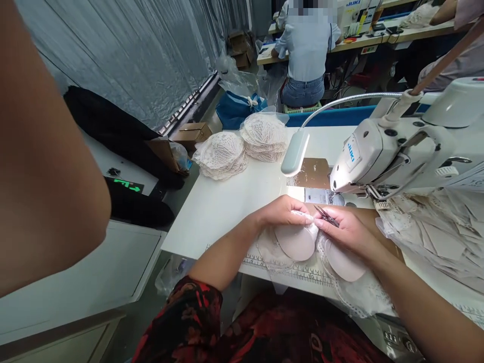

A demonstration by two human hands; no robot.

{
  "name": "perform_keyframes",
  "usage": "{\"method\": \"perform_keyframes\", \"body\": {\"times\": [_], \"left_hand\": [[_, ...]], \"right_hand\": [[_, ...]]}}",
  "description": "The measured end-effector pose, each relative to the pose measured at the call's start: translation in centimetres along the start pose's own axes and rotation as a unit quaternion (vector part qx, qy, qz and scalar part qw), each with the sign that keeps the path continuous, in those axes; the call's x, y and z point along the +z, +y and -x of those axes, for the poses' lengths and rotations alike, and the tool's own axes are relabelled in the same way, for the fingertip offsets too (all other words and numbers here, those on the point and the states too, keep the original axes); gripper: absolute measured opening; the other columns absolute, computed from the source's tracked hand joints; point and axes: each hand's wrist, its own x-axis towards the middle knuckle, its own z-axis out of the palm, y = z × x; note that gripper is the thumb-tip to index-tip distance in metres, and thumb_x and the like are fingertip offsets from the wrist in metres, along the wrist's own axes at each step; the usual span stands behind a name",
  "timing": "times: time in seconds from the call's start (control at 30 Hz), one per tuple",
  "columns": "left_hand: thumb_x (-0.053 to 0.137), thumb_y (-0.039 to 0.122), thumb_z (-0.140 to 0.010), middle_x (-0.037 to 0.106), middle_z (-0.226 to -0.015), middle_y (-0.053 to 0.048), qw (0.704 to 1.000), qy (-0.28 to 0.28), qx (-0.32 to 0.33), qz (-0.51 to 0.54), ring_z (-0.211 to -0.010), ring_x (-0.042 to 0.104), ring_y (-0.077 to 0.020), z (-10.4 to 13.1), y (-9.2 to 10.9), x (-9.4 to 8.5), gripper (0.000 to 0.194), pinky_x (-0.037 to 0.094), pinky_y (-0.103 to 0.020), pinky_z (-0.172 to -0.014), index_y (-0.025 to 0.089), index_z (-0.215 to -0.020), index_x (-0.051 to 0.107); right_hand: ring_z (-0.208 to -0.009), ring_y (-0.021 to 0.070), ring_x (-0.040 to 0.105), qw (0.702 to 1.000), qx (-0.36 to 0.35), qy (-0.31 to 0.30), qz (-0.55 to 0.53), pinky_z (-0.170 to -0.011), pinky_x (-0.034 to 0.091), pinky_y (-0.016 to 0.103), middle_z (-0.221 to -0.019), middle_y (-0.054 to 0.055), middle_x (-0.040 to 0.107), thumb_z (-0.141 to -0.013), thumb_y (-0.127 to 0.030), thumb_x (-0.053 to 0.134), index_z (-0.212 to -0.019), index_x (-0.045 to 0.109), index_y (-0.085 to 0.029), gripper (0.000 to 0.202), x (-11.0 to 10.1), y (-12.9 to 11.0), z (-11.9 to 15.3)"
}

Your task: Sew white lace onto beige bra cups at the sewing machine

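White lace fabric with pale padded cups [297, 243] lies over the front edge of the white table, below both hands. My left hand [284, 210] pinches the fabric's upper edge between thumb and fingers. Close beside it, my right hand [342, 227] grips small metal snips [325, 216], their tips pointing up and left, while its thumb and fingertip touch the fabric at the join. A second cup [346, 261] hangs beneath my right hand. Part of the lace drapes past the table edge.
A white sewing machine [363, 151] and a lamp [295, 152] stand beyond the hands. Two lace stacks [222, 155] sit at the back left, and piled fabric pieces [442, 237] at the right. A large bare arm [49, 166] fills the left foreground. A seated person [307, 55] is behind.
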Motion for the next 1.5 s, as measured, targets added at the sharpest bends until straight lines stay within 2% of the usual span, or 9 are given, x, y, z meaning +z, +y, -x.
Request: {"method": "perform_keyframes", "body": {"times": [0.13, 0.27, 0.47, 0.67, 0.87, 1.07, 1.27, 1.4, 1.5], "left_hand": [[0.073, 0.034, -0.076, 0.068, -0.082, -0.002, 0.999, 0.009, -0.029, 0.024, -0.079, 0.06, -0.0141, 0.0, 0.0, 0.1, 0.022, 0.044, -0.023, -0.072, 0.014, -0.085, 0.074], [0.073, 0.032, -0.076, 0.072, -0.087, -0.003, 0.999, 0.005, -0.023, 0.042, -0.085, 0.062, -0.0154, -0.1, 0.1, 0.2, 0.021, 0.045, -0.023, -0.077, 0.015, -0.088, 0.076], [0.076, 0.034, -0.073, 0.071, -0.082, -0.004, 0.997, 0.016, -0.039, 0.068, -0.08, 0.061, -0.0156, -0.1, 0.1, 0.5, 0.024, 0.044, -0.024, -0.071, 0.013, -0.084, 0.076], [0.077, 0.035, -0.07, 0.06, -0.063, 0.002, 0.997, 0.011, -0.05, 0.055, -0.064, 0.051, -0.0108, -0.3, -0.1, 0.6, 0.024, 0.036, -0.022, -0.059, 0.012, -0.073, 0.073], [0.076, 0.036, -0.073, 0.063, -0.069, 0.0, 0.998, 0.01, -0.044, 0.053, -0.068, 0.053, -0.0111, -0.3, 0.0, 0.7, 0.023, 0.039, -0.022, -0.061, 0.013, -0.074, 0.074], [0.073, 0.038, -0.076, 0.07, -0.086, -0.006, 0.998, 0.001, -0.038, 0.057, -0.084, 0.061, -0.0179, -0.4, -0.2, 0.7, 0.028, 0.045, -0.027, -0.076, 0.012, -0.085, 0.074], [0.075, 0.029, -0.072, 0.058, -0.078, 0.001, 0.991, -0.076, -0.041, -0.098, -0.068, 0.05, -0.0115, 1.1, 0.4, -1.9, 0.033, 0.038, -0.022, -0.061, 0.014, -0.101, 0.067], [0.072, 0.028, -0.075, 0.051, -0.075, 0.003, 0.996, -0.026, -0.048, -0.073, -0.068, 0.047, -0.0111, 2.3, 0.6, -3.2, 0.037, 0.038, -0.023, -0.063, 0.013, -0.107, 0.064], [0.07, 0.03, -0.077, 0.053, -0.079, 0.001, 0.999, 0.013, -0.01, -0.041, -0.074, 0.05, -0.0127, 2.3, 0.5, -2.8, 0.037, 0.04, -0.024, -0.069, 0.013, -0.109, 0.063]], "right_hand": [[-0.096, 0.0258, 0.059, 0.999, -0.013, 0.029, 0.017, -0.085, 0.044, 0.038, -0.099, 0.005, 0.067, -0.093, -0.05, 0.046, -0.111, 0.062, -0.023, 0.036, -0.6, 0.1, 0.1], [-0.104, 0.0276, 0.059, 0.999, -0.023, 0.009, 0.024, -0.092, 0.043, 0.04, -0.104, 0.007, 0.068, -0.092, -0.051, 0.048, -0.108, 0.067, -0.022, 0.038, -1.0, -0.1, 0.1], [-0.072, 0.0197, 0.059, 1.0, -0.013, -0.016, 0.021, -0.066, 0.048, 0.033, -0.085, 0.004, 0.067, -0.089, -0.049, 0.054, -0.104, 0.065, -0.021, 0.033, -0.6, -0.1, 0.0], [-0.087, 0.0222, 0.061, 0.999, -0.028, -0.008, 0.018, -0.076, 0.048, 0.034, -0.095, 0.005, 0.068, -0.088, -0.047, 0.058, -0.098, 0.066, -0.023, 0.027, -0.3, -0.4, 0.1], [-0.078, 0.0198, 0.06, 0.999, -0.024, 0.023, 0.013, -0.071, 0.047, 0.032, -0.084, 0.003, 0.067, -0.088, -0.044, 0.058, -0.088, 0.068, -0.023, 0.023, -0.2, -0.6, 0.2], [-0.087, 0.021, 0.064, 0.999, 0.016, 0.034, -0.038, -0.072, 0.051, 0.032, -0.095, 0.003, 0.068, -0.082, -0.046, 0.064, -0.117, 0.056, -0.023, 0.043, 0.4, -0.3, 0.0], [-0.07, 0.0175, 0.056, 0.998, 0.055, 0.021, 0.0, -0.059, 0.042, 0.029, -0.074, 0.001, 0.062, -0.088, -0.043, 0.057, -0.078, 0.063, -0.021, 0.025, -0.7, -0.6, 0.2], [-0.058, 0.0143, 0.051, 0.995, 0.059, -0.077, -0.021, -0.051, 0.038, 0.027, -0.064, -0.001, 0.058, -0.082, -0.047, 0.063, -0.065, 0.06, -0.021, 0.031, -1.1, -0.7, 0.4], [-0.059, 0.0142, 0.052, 0.996, 0.055, -0.058, -0.044, -0.052, 0.039, 0.027, -0.075, 0.002, 0.063, -0.091, -0.052, 0.049, -0.08, 0.064, -0.022, 0.036, -0.6, -0.4, 0.2]]}}
